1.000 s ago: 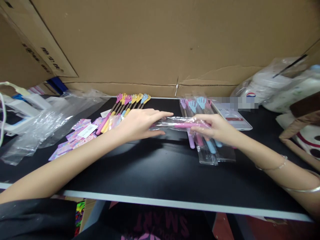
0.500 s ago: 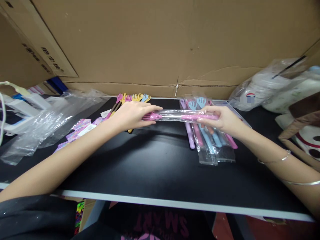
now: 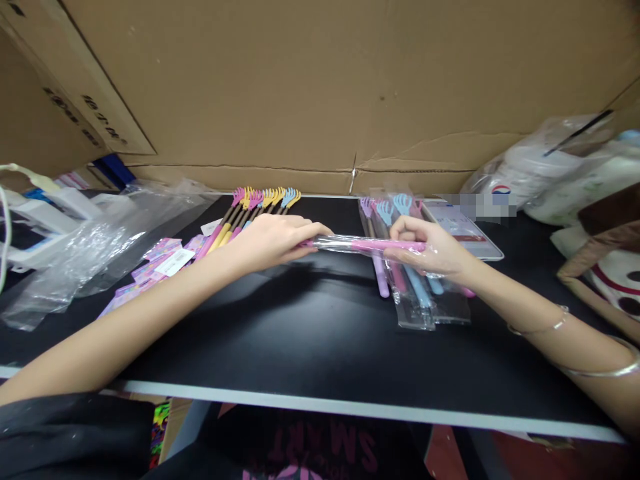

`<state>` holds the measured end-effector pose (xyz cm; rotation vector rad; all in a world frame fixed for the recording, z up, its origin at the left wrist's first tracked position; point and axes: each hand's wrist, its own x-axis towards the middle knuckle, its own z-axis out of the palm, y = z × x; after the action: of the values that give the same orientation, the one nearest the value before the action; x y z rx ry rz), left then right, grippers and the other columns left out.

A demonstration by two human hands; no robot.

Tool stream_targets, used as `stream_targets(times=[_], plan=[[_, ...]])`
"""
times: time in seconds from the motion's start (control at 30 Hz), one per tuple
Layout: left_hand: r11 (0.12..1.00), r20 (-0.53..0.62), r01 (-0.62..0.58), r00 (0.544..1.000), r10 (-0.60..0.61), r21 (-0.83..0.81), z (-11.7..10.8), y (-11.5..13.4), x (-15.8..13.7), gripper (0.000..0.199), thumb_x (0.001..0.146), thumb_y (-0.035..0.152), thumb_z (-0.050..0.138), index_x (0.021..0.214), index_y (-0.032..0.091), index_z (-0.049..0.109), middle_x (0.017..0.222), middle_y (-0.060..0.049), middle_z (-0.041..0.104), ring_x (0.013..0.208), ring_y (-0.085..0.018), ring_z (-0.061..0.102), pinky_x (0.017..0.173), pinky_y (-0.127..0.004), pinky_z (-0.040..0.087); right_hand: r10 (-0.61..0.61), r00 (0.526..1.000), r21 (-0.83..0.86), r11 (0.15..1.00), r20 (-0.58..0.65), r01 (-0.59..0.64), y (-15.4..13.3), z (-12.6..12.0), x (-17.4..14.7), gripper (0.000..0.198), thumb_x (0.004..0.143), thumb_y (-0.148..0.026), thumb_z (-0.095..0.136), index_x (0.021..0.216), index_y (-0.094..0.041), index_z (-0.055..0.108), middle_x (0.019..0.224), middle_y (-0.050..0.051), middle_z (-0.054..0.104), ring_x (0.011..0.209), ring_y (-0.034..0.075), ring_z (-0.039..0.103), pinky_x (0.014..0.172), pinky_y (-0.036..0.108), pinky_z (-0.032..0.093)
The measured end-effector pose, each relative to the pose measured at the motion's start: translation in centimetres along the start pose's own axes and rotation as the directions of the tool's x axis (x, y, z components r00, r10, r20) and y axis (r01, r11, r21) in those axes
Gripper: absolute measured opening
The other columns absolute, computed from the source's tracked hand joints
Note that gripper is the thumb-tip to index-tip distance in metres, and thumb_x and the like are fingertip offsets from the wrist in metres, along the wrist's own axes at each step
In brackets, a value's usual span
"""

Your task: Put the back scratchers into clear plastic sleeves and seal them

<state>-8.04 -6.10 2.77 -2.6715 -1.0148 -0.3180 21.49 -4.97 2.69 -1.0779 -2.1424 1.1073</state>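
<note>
Between my hands, above the black table, a pink back scratcher (image 3: 367, 245) in a clear plastic sleeve lies nearly level. My left hand (image 3: 280, 241) is closed around its claw end and hides the claw. The handle end is pinched in my right hand (image 3: 423, 245), with loose film against the palm. Beneath and behind my right hand are several bagged back scratchers (image 3: 413, 283) in lilac, pink and blue. Beyond my left hand, several unbagged back scratchers (image 3: 250, 207) in pink, yellow and blue lie side by side, claws toward the cardboard wall.
Purple printed cards (image 3: 145, 273) and clear plastic sleeves (image 3: 105, 233) lie at the left, near a white plastic frame (image 3: 45, 223). A phone or tablet (image 3: 467, 230) lies behind the bagged pile. A bagged cup (image 3: 525, 177) and a plush toy (image 3: 617, 273) stand right. Cardboard (image 3: 320, 87) walls the back.
My left hand has slid along toward the middle and now covers the claw. The held back scratcher has dropped slightly, and my right hand has curled more around the handle.
</note>
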Motion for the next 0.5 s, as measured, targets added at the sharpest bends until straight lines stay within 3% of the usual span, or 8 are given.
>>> stream_targets(times=[0.13,0.27,0.4,0.5], plan=[[0.999,0.003,0.015,1.0,-0.015,-0.047,0.1,-0.3,0.0,0.024,0.097,0.031,0.044,0.116,0.024,0.055,0.106,0.001,0.069,0.093,-0.014,0.066,0.068,-0.021,0.04,0.009,1.0,0.056,0.998,0.005,-0.009,-0.1,0.0,-0.1,0.034,0.082,-0.051,0.064,0.087,-0.022,0.048,0.052,-0.005,0.056,0.036,0.009,0.047,0.035,0.022,0.029],[0.992,0.007,0.098,0.995,-0.098,-0.079,0.1,-1.2,0.0,0.021,0.093,0.032,0.05,0.112,0.027,0.058,0.09,0.004,0.07,0.078,-0.013,0.065,0.061,-0.02,0.035,0.003,0.999,0.17,0.985,-0.032,0.002,0.3,-0.6,0.2,0.027,0.083,-0.045,0.065,0.095,-0.022,0.055,0.063,-0.003,0.059,0.046,0.01,0.051,0.044,0.023,0.037],[0.982,0.016,0.179,0.984,-0.178,-0.053,0.1,-1.9,0.0,0.024,0.093,0.036,0.05,0.115,0.03,0.058,0.083,0.005,0.069,0.072,-0.013,0.064,0.057,-0.019,0.031,0.046,0.999,0.414,0.91,-0.01,-0.038,0.9,-1.2,0.6,0.024,0.091,-0.037,0.052,0.107,-0.02,0.058,0.088,0.004,0.066,0.06,0.012,0.058,0.057,0.027,0.046],[0.978,0.025,0.208,0.978,-0.207,-0.028,0.1,-2.1,-0.1,0.027,0.092,0.038,0.05,0.117,0.031,0.058,0.079,0.006,0.069,0.07,-0.013,0.063,0.054,-0.02,0.028,0.049,0.996,0.539,0.839,0.075,-0.081,1.2,-1.4,0.6,0.028,0.096,-0.032,0.04,0.115,-0.019,0.057,0.088,0.005,0.065,0.069,0.014,0.061,0.066,0.03,0.049]])
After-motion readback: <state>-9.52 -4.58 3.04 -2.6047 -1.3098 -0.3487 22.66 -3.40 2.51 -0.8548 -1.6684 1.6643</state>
